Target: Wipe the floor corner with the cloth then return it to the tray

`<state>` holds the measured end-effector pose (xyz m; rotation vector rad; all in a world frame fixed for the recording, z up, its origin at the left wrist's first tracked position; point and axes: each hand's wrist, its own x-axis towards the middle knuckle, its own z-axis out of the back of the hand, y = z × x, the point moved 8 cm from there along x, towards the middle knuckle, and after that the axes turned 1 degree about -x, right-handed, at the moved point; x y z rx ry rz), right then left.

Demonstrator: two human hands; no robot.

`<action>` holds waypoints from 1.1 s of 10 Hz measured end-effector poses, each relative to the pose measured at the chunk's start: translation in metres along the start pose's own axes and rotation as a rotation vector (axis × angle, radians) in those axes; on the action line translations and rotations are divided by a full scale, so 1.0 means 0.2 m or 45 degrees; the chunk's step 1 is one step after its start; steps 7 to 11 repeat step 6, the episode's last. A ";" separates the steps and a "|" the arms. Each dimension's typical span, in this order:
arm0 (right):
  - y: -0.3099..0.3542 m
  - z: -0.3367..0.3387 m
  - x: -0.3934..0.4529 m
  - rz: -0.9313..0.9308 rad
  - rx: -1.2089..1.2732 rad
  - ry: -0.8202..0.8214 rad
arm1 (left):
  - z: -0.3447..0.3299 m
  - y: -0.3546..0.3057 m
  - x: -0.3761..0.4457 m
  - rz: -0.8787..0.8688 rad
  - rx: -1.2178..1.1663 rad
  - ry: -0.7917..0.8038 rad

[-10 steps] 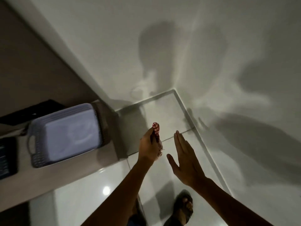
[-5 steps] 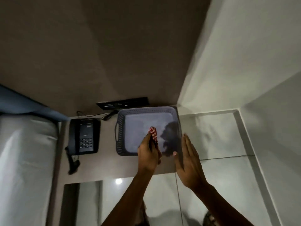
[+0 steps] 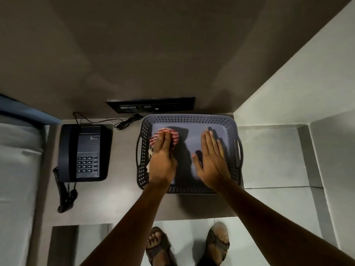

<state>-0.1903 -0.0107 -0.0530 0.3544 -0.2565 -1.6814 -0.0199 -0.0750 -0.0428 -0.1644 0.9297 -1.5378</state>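
A second ago I stood at the floor corner. Now my left hand [image 3: 162,160] pinches the cloth [image 3: 164,136] inside the tray [image 3: 189,118]; my right hand [image 3: 210,158] hangs flat and empty. Just let go.

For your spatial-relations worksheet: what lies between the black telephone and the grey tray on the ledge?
In the head view, only bare ledge surface separates the telephone from the tray; a coiled black cable sits further back.

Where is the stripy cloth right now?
The cloth is inside the grey tray, at its left end, under the left hand, right of the telephone.
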 end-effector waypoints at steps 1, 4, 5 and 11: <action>-0.08 -0.16 0.03 -0.048 -0.130 0.021 | -0.22 0.03 0.11 -0.265 0.646 0.231; -0.12 -0.24 0.05 -0.145 -0.221 0.224 | -0.28 0.10 0.13 -0.255 0.637 0.102; -0.09 -0.20 0.07 -0.174 -0.129 0.237 | -0.28 0.11 0.15 -0.259 0.624 0.209; -0.02 -0.10 0.05 -0.194 -0.074 0.154 | -0.22 0.09 0.10 -0.251 0.455 0.167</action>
